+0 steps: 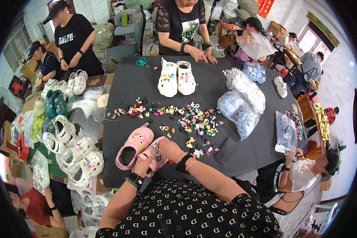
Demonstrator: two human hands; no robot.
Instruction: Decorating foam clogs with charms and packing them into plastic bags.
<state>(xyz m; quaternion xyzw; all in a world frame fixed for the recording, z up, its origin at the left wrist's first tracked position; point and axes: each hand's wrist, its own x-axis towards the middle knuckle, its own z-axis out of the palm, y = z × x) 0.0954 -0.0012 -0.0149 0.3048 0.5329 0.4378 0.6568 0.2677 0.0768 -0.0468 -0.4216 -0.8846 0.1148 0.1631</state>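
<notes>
A pink clog [158, 158] is between my hands near the table's front edge, with colourful charms on its upper. My left hand [143, 166] is closed on its heel end. Over the toe end, my right hand [172, 151] has its fingers bent against the upper; whether a small charm is in them is hidden. Beside it on the left lies a second pink clog [138, 139], decorated with charms. Just beyond my hands spreads a pile of loose shoe charms [198, 121] on the black-covered table [210, 77].
White clogs [176, 79] stand at the far side, near teal scissors [141, 62]. Bagged clogs [242, 107] and a dark phone [226, 150] lie right. Wrapped white clogs [81, 156] crowd the left. A co-worker's hands [200, 54] rest on the far edge; other people sit around.
</notes>
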